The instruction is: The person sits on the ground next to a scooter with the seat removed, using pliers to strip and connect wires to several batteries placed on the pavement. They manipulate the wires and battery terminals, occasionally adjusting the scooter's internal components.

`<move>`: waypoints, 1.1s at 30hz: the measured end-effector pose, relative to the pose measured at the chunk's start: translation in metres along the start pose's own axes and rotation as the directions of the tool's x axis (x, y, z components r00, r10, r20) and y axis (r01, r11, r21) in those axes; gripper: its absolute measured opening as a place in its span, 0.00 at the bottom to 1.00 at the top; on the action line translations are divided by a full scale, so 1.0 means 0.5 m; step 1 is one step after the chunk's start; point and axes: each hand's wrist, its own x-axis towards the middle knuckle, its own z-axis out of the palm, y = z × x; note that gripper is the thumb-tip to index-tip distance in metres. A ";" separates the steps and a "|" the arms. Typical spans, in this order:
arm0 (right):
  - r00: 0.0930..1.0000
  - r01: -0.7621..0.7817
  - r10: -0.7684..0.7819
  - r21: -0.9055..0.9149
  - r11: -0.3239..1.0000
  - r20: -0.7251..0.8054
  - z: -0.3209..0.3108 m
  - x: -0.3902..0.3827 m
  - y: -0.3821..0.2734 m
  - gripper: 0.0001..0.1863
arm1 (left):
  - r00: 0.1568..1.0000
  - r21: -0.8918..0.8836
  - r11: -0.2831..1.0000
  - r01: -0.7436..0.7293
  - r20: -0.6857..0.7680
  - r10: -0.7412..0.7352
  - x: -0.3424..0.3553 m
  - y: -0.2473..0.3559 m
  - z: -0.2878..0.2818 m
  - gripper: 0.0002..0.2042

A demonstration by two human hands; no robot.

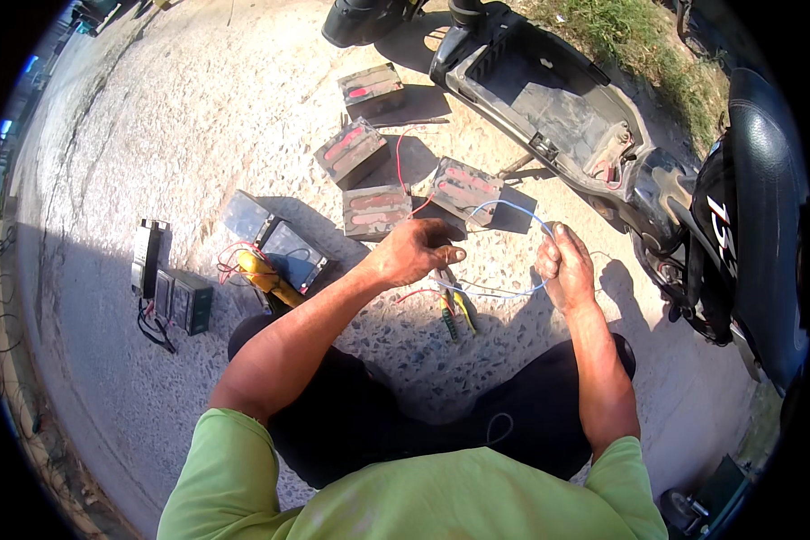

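Note:
My right hand (567, 267) is closed around a blue wire (504, 203), pinching it between thumb and fingers. The wire arcs from the right one of two front batteries (465, 190) up to that hand, then loops back below my left hand. Palm down, my left hand (416, 253) hovers just in front of the other front battery (377, 212), thumb and forefinger apart with nothing visible between them. Pliers (454, 310) with green and yellow handles lie on the ground below it, their jaws partly hidden. A red wire (400, 157) runs to the front batteries.
Two more batteries (349, 151) sit farther back. Left of me are a grey-topped battery (301, 256), a yellow tool (268, 277), a smaller dark battery (191, 303) and a silver box (147, 256). A scooter with an opened floor compartment (558, 108) and black seat (765, 216) stands at right.

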 end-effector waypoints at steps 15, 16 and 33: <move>0.983 -0.118 0.148 -0.242 0.963 0.110 0.002 0.001 0.025 0.08 | 0.980 -0.472 0.881 -0.022 -0.184 -0.075 0.025 0.023 -0.020 0.13; 0.979 -0.127 0.162 -0.249 0.960 0.125 0.001 0.000 0.025 0.08 | 0.978 -0.495 0.869 -0.015 -0.187 -0.090 0.025 0.021 -0.020 0.12; 0.961 -0.155 0.239 -0.449 0.880 0.137 -0.006 0.000 0.048 0.09 | 0.866 -0.340 0.939 0.050 -0.453 -0.211 0.044 0.015 -0.074 0.18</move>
